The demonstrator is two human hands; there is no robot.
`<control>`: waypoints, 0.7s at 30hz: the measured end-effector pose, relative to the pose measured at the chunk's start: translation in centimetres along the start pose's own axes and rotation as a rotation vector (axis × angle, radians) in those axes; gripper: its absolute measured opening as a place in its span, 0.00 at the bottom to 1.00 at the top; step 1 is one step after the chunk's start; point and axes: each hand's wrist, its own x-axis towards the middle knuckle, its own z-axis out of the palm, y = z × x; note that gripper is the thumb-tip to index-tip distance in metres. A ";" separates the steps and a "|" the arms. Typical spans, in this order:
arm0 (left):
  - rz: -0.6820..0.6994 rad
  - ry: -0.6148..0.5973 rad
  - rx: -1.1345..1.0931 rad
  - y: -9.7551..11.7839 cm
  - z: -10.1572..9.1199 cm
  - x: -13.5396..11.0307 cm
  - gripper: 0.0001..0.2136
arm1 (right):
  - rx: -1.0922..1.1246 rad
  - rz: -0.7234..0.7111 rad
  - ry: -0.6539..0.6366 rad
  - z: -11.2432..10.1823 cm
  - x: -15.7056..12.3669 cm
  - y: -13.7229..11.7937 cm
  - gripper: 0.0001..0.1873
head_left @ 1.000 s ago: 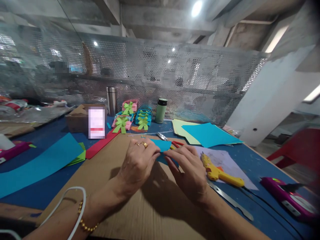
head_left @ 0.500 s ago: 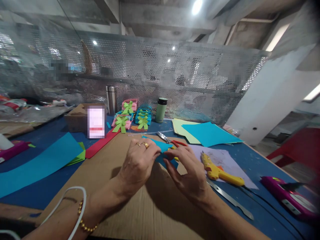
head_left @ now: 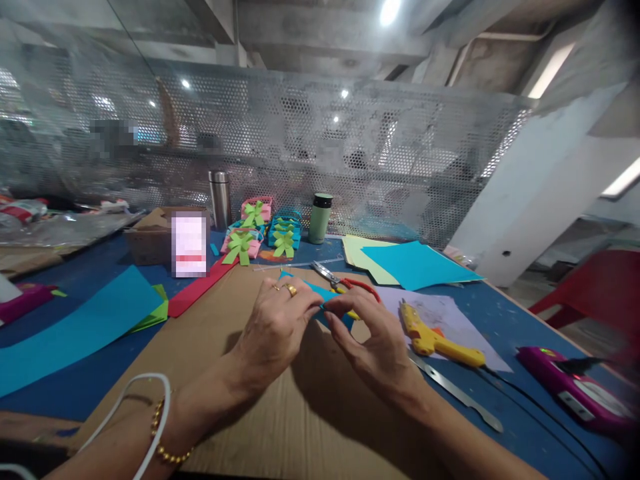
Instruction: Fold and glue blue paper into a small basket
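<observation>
Above the brown cardboard [head_left: 260, 427], a piece of blue craft paper [head_left: 320, 291] is pinched between both hands. My left hand [head_left: 275, 317] is closed on it, thumb and fingertips pressed together. My right hand [head_left: 373, 337] pinches the same paper near its edge, thumb against forefinger, the fingertips of both hands almost touching. Much of the paper is hidden behind the fingers. Just beyond lie scissors [head_left: 326, 271] with red and yellow handles. To the right, a yellow glue gun [head_left: 425, 337] rests on a lilac sheet [head_left: 487, 350], with a metal blade-like tool [head_left: 457, 390] beside it.
Small pink and blue paper baskets with green bows [head_left: 284, 241] stand at the back, near a steel flask [head_left: 220, 200] and a green tumbler [head_left: 321, 220]. Blue sheets [head_left: 420, 267] lie back right, a long blue strip [head_left: 95, 327] left. A purple power strip [head_left: 570, 393] sits right.
My right thumb and forefinger have come together on the blue paper, close to my left fingertips. My left hand keeps its grip. The view has shifted slightly.
</observation>
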 end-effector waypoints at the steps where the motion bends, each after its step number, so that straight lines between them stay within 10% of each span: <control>1: -0.001 -0.003 -0.001 0.0 0.0 0.0 0.06 | -0.006 0.001 -0.003 0.0 0.0 0.0 0.03; 21: -0.004 0.108 -0.135 0.2 -0.9 0.3 0.05 | -0.142 -0.078 -0.026 -1.6 0.3 -0.4 0.19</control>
